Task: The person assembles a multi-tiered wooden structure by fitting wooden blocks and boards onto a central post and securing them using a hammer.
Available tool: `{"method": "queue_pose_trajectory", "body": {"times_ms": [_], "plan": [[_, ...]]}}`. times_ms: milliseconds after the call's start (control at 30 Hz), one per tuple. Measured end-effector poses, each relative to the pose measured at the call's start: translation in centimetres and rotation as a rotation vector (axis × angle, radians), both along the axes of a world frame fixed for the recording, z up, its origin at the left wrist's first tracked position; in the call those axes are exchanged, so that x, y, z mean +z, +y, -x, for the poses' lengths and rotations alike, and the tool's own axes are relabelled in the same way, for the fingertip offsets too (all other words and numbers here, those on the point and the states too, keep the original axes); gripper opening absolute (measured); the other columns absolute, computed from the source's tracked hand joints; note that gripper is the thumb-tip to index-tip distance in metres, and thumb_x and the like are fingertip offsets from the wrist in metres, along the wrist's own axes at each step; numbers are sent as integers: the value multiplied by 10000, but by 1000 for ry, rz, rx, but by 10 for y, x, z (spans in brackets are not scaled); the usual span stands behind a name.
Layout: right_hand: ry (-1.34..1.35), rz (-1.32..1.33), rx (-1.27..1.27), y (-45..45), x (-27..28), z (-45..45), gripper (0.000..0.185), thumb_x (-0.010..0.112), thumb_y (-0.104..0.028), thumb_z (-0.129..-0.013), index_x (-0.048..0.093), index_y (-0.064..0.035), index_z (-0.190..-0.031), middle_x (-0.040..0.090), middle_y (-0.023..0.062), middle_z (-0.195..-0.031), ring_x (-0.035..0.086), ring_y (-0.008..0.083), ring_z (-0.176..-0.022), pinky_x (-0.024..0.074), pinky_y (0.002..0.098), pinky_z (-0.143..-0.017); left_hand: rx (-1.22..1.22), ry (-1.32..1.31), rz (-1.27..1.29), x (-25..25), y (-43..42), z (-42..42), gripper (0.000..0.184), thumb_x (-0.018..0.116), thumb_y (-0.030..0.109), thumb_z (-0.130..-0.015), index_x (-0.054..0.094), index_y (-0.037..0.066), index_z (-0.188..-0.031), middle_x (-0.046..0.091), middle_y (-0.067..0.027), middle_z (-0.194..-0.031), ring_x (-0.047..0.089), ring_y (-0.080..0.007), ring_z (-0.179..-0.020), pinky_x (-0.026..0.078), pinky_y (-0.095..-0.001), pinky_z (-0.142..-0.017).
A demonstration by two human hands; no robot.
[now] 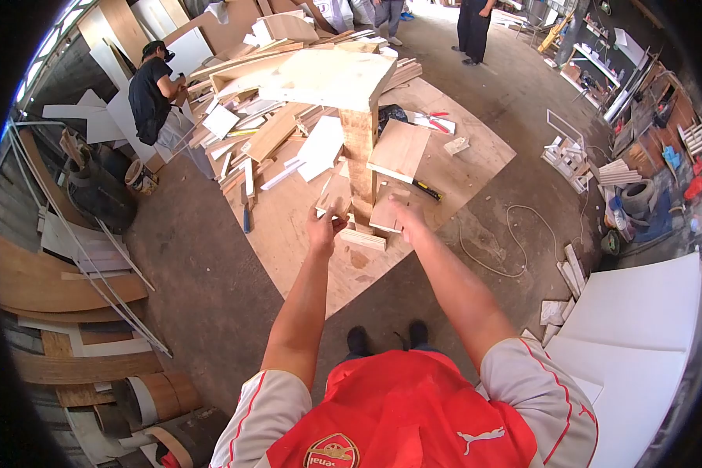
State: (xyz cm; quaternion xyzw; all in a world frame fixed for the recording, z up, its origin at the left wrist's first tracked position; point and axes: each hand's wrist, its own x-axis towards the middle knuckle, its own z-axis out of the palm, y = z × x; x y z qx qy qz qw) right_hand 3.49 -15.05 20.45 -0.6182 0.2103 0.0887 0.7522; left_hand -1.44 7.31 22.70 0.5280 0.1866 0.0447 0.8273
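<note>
A wooden post [359,148] stands upright on the plywood worktop [476,148], with a broad pale board structure [312,76] at its top. To the left of the post's foot, my left hand [324,228] is closed, its fingers pinching the edge of a small wood piece [335,195]. On the other side, my right hand [408,216] grips a small flat board [385,214], thumb on top. Between the hands a short wood block [364,237] lies at the base of the post. The undersides of both held pieces are hidden.
Farther right lie a square board [400,150], a black-and-yellow tool [427,189] and red-handled pliers [440,123]. Wood offcuts [269,140] are heaped at the left. A co-worker [154,97] stands beyond them. A cable [515,273] loops over the floor.
</note>
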Motion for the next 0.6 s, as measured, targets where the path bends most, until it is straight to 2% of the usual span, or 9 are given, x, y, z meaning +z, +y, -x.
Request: {"method": "queue_pose_trajectory", "body": {"times_ms": [200, 300, 400, 467, 600], "plan": [[125, 26, -24, -1, -10, -5, 460, 783, -376, -902, 652, -83, -1230, 681, 69, -1150, 665, 209, -944, 541, 460, -784, 0, 35, 27, 3, 3, 1, 477, 624, 201, -1019, 414, 58, -1423, 667, -165, -1160, 717, -281, -835, 607, -400, -745], [33, -18, 39, -7, -7, 3, 467, 766, -404, -910, 633, -105, -1244, 667, 63, -1171, 669, 222, -950, 555, 474, -748, -6, 34, 25, 0, 7, 2, 418, 594, 200, -1029, 447, 44, -1387, 655, -161, -1133, 715, -278, -832, 609, -400, -742], [90, -156, 92, -9, 13, 16, 466, 751, -424, -916, 620, -112, -1236, 662, 67, -1170, 678, 239, -967, 579, 480, -703, -6, 50, 22, -4, 8, 1, 375, 584, 199, -1031, 479, 18, -1343, 652, -157, -1109, 712, -272, -824, 609, -396, -734], [96, -137, 72, -8, 8, 16, 466, 744, -429, -919, 611, -119, -1241, 667, 67, -1147, 683, 244, -964, 591, 479, -682, -12, 64, 25, -4, 9, 1, 358, 585, 195, -1030, 494, -2, -1314, 651, -163, -1104, 710, -269, -816, 609, -393, -730], [84, -155, 37, -5, 8, 21, 496, 793, -400, -881, 624, -116, -1251, 698, 68, -1074, 699, 250, -899, 612, 455, -650, 1, 63, 43, -2, 10, 2, 371, 651, 196, -1000, 522, 14, -1297, 688, -133, -973, 700, -209, -724, 616, -345, -667]]}}
